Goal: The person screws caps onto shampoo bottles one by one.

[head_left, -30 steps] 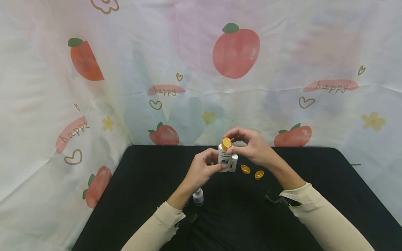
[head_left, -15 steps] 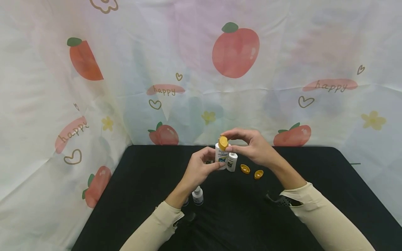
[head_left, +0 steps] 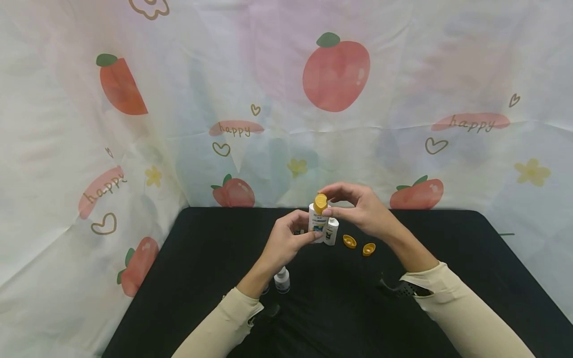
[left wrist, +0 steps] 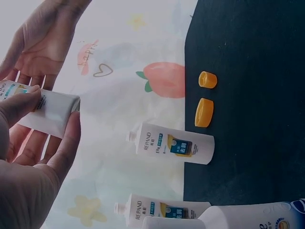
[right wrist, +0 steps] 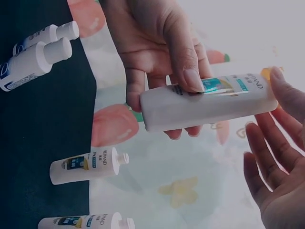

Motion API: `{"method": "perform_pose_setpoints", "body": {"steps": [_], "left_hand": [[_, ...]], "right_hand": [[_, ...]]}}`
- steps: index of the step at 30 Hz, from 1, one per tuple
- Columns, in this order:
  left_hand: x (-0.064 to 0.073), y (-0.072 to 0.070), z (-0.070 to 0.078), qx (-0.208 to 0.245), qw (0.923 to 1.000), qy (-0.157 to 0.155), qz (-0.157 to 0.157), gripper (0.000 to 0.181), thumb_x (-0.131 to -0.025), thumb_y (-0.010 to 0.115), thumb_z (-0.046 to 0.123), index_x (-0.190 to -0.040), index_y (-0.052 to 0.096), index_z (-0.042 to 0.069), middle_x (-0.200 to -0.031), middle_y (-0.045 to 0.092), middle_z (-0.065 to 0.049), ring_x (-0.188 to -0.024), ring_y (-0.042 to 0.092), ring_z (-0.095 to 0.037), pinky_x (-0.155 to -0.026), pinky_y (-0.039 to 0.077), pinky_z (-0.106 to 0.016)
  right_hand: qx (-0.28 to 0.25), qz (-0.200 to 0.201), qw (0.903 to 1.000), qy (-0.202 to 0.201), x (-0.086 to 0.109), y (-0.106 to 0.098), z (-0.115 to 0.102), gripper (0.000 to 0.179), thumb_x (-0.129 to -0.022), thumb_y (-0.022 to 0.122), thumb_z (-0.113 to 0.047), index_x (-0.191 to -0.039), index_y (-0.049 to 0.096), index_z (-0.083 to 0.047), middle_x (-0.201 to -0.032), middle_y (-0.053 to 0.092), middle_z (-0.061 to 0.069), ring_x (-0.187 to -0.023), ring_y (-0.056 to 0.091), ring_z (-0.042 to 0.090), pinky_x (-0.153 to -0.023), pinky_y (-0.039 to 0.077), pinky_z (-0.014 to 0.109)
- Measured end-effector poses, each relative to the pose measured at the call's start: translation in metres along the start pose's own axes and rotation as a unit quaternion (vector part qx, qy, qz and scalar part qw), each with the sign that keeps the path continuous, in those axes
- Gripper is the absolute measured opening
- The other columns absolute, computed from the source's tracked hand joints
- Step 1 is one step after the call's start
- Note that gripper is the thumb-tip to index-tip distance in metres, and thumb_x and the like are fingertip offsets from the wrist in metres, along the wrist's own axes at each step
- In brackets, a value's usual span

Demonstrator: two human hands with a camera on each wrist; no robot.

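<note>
- Bottle (head_left: pixel 317 223), white and labelled, is up off the counter (head_left: pixel 215 238), nearly upright, with the yellow cap (head_left: pixel 320 204) at its top.
- My left grip (head_left: pixel 286 241) is closed round the bottle's lower body, thumb across the label, fingers behind.
- My right grip (head_left: pixel 364 211) pinches the yellow cap by its sides; I cannot tell how firmly it sits on the neck.
- To work the cap well, I think I should brace the bottle with my left and let only my right turn, square to the neck, so nothing cants.
- The walls may give if pressed, so I'd favour a firm hold low down over a hard squeeze, which could push contents out.
- Just beside the bottle, on its right, stands an uncapped bottle (head_left: pixel 331 232); I'd keep my knuckles clear of it.
- Farther right of the bottle lie two loose caps (head_left: pixel 349 241) (head_left: pixel 369 249); nearer me than the bottle, to its left, stands a white-capped bottle (head_left: pixel 282 281).
</note>
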State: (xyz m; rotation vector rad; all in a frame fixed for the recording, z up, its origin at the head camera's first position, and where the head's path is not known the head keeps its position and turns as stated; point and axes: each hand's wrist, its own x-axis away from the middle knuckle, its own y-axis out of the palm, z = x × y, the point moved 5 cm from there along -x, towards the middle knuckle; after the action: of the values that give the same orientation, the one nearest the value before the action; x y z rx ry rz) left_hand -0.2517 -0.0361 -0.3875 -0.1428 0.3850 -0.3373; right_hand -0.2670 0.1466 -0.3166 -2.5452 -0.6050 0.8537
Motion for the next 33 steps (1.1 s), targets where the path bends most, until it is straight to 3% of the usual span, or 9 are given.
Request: {"method": "perform_pose_setpoints", "body": {"steps": [9,15,23,33], "left_hand": [[0.0,-0.0003,-0.0001,-0.003,1.0,-0.007,0.0,0.036,-0.09,0.079,0.012,-0.123,0.064,0.012,-0.114,0.072,-0.006,-0.103,0.069,-0.018,-0.082,0.059,-0.031],[0.0012,-0.0017,-0.0004,0.01,0.9999,-0.004,-0.011,0.034,-0.091,0.077,0.012,-0.123,0.066,0.012,-0.115,0.071,-0.004,-0.104,0.068,-0.017,-0.084,0.059,-0.033],[0.0006,-0.0031,-0.0006,-0.006,0.9999,0.006,0.006,0.029,-0.09,0.078,0.013,-0.117,0.068,0.014,-0.11,0.073,-0.001,-0.102,0.068,-0.013,-0.095,0.052,-0.05],[-0.0004,-0.0032,0.0015,-0.023,0.9994,0.016,0.019,0.026,-0.09,0.079,0.012,-0.114,0.069,0.013,-0.109,0.073,-0.002,-0.099,0.069,-0.013,-0.095,0.051,-0.051]], "right_hand": [[0.012,-0.003,0.9999,-0.002,-0.0011,0.0026,0.0005,0.044,-0.09,0.078,-0.007,-0.131,0.067,-0.018,-0.126,0.067,-0.003,-0.12,0.062,0.014,-0.107,0.046,0.033],[0.006,0.008,0.9999,-0.003,-0.0009,0.0017,0.0004,0.041,-0.091,0.075,-0.004,-0.131,0.067,-0.013,-0.127,0.067,0.001,-0.121,0.062,0.015,-0.107,0.044,0.032],[0.004,0.016,0.9998,-0.014,0.0,0.0015,0.0006,0.04,-0.091,0.074,-0.002,-0.13,0.067,-0.012,-0.125,0.067,0.004,-0.118,0.062,0.014,-0.106,0.045,0.029],[0.006,0.033,0.9993,-0.017,0.0,0.0025,-0.0034,0.039,-0.088,0.077,-0.001,-0.124,0.068,-0.012,-0.118,0.067,0.003,-0.108,0.063,0.015,-0.099,0.048,0.029]]}}
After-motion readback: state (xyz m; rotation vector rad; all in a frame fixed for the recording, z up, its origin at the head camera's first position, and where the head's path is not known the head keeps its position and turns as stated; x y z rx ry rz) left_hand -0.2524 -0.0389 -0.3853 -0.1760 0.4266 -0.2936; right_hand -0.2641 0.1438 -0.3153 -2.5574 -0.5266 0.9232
